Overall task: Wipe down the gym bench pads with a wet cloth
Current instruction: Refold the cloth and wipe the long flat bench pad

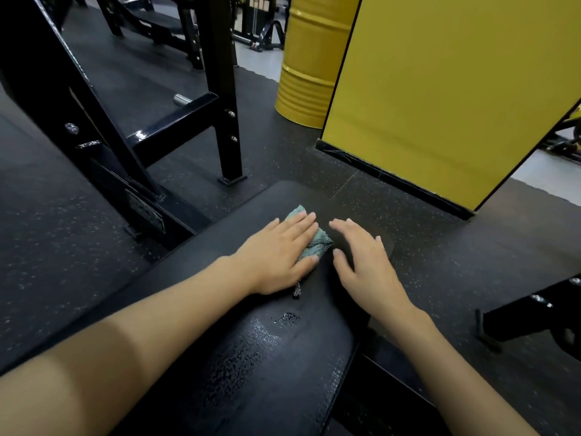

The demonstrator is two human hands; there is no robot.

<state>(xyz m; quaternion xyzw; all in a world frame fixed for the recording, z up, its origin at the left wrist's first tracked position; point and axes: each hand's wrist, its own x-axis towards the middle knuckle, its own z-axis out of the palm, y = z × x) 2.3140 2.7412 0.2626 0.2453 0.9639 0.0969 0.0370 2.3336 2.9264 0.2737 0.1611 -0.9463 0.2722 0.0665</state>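
The left hand (276, 253) is pressing flat, fingers straight, on the cloth (319, 247) on the bench pad (283, 357). The right hand (361, 256) is hanging open beside it. The cloth is looking soft and floppy, so pressing on its middle seems best.

No legible text, label plate (146, 212) on black machine frame (103, 127) perhaps printed, too blurred to read

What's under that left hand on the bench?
A green cloth, pressed flat on the black bench pad by the left hand. Its edges show past the hand; the part beneath the palm is covered.
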